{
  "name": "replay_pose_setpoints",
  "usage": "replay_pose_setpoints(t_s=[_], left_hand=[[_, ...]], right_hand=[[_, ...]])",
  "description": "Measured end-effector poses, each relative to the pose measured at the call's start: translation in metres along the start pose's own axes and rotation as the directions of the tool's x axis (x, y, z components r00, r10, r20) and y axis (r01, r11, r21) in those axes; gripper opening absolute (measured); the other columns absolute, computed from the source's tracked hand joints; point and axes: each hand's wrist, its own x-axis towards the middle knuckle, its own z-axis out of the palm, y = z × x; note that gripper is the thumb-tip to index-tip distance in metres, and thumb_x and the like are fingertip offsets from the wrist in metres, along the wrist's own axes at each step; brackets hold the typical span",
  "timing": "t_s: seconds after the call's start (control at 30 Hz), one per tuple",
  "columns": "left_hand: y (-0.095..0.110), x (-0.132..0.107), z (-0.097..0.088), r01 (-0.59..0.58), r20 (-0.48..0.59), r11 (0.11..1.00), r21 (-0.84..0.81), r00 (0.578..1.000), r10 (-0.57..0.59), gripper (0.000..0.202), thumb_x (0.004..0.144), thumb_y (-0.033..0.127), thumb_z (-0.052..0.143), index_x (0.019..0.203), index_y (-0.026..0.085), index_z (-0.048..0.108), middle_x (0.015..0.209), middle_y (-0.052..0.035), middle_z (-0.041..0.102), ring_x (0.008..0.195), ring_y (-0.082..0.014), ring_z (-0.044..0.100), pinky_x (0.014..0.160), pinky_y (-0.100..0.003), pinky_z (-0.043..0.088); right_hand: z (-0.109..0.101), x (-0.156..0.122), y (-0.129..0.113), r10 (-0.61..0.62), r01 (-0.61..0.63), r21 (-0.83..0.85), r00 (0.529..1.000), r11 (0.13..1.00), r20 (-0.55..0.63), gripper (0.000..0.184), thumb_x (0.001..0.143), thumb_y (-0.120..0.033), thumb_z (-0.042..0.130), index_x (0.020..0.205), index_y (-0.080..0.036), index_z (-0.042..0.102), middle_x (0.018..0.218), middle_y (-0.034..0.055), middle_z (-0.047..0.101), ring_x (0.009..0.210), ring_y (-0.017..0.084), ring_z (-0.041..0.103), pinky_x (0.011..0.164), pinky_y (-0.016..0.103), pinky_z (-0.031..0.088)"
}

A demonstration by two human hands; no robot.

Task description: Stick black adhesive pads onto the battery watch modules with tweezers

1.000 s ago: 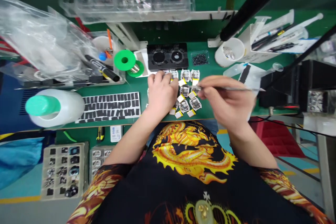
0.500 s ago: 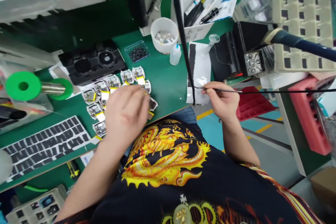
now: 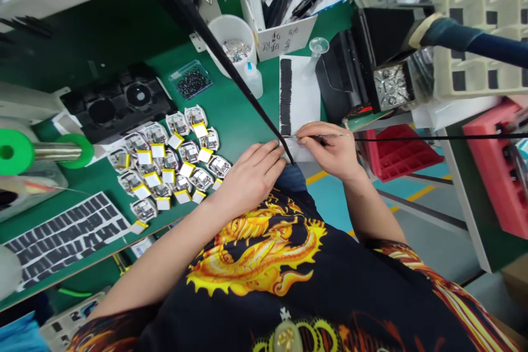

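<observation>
My right hand [image 3: 330, 149] is closed in a pinch around thin metal tweezers [image 3: 324, 136], whose tip points left. That tip lies at the lower end of a column of black strips [image 3: 285, 93] on a white sheet [image 3: 304, 100]. My left hand [image 3: 258, 176] rests at the bench's front edge beside the sheet, fingers stretched out and lying flat; its fingertips are close to the tweezers' tip, and whatever is under the palm is hidden. Left of it sit several small white-framed device housings [image 3: 188, 152] with circuit boards and silver-yellow battery packs [image 3: 157, 150].
A black cable [image 3: 237, 69] crosses over the bench towards my hands. At the back stand a white tub [image 3: 231, 25], a plastic bottle [image 3: 254, 85] and a tool box [image 3: 284, 41]. A blue-sleeved hose [image 3: 487, 47] reaches in from the right. A solder spool [image 3: 16, 151] stands left.
My left hand has moved right, from above the device housings to the front edge beside the sheet, uncovering the housings. My right hand still holds the tweezers by the strips. The view has shifted slightly.
</observation>
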Motion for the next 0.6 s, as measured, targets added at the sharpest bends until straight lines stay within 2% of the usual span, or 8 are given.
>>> replay_pose_setpoints(t_s=[0.33, 0.6], left_hand=[[0.0031, 0.0026, -0.0001, 0.035, 0.053, 0.999, -0.006, 0.998, -0.035, 0.032, 0.112, 0.015, 0.058, 0.139, 0.011, 0.074, 0.157, -0.0182, 0.071, 0.154, -0.0349, 0.06, 0.128, -0.054, 0.054], [0.0018, 0.0021, 0.0022, 0.057, 0.05, 0.998, -0.039, 0.997, -0.055, 0.032, 0.112, 0.016, 0.058, 0.139, 0.014, 0.074, 0.156, -0.0167, 0.072, 0.153, -0.0332, 0.061, 0.128, -0.053, 0.053]], right_hand=[[0.0002, 0.0067, -0.0021, 0.0, 0.0, -0.028, 1.0, 1.0, 0.019, 0.009, 0.103, -0.026, 0.077, 0.104, -0.03, 0.086, 0.104, 0.0017, 0.088, 0.098, 0.024, 0.085, 0.095, 0.043, 0.07], [0.0007, 0.0078, -0.0032, 0.01, -0.009, -0.053, 1.0, 0.999, 0.021, 0.01, 0.103, -0.027, 0.076, 0.103, -0.031, 0.086, 0.104, 0.0023, 0.088, 0.098, 0.026, 0.084, 0.095, 0.045, 0.07]])
